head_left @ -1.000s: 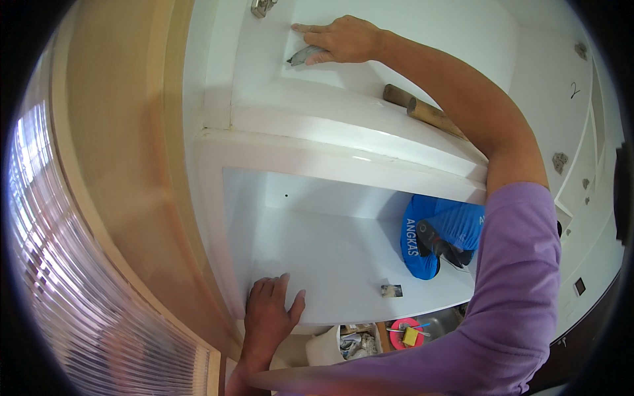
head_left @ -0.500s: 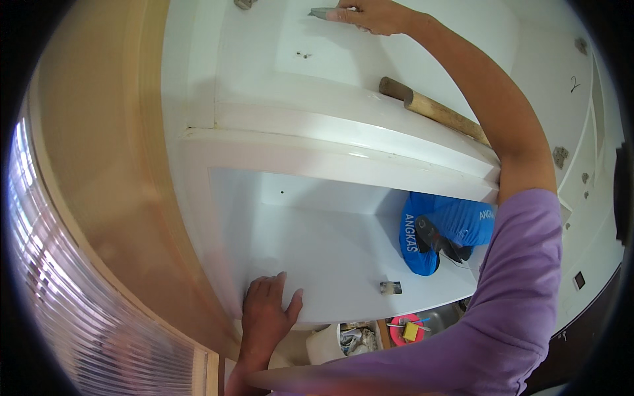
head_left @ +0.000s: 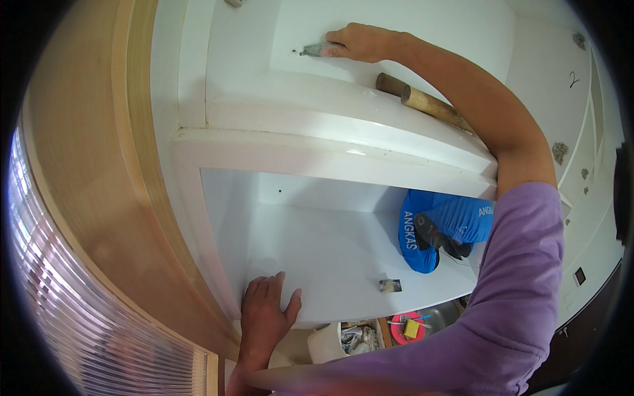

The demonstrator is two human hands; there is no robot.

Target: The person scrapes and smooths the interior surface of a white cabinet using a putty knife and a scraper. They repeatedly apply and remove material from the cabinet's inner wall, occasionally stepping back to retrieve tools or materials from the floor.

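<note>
My right hand (head_left: 356, 43) grips a grey hand tool (head_left: 315, 50), perhaps a knife or scraper, with its tip beside small dark marks (head_left: 294, 51) on the white back panel of the upper cabinet. A wooden cylindrical handle (head_left: 436, 109) with a darker end lies on the ledge under my forearm. My left hand (head_left: 267, 310) rests, fingers apart, on the left front corner of the lower cabinet shelf (head_left: 323, 264). Inside that compartment are a blue bag (head_left: 449, 211) with a black object (head_left: 429, 231) on it and a small dark-and-pale scrap (head_left: 391, 286).
A wooden panel (head_left: 99, 145) and ribbed translucent sheet (head_left: 79, 310) curve along the left. Below the shelf are a white bin (head_left: 323, 346) of rubbish and a pink dish (head_left: 399, 330) with a yellow sponge by a steel sink (head_left: 439, 317). White wall cabinetry (head_left: 541, 79) extends right.
My right hand with the tool moved up from the marks, then back down to them. My left hand stays in place. The view has shifted slightly.
</note>
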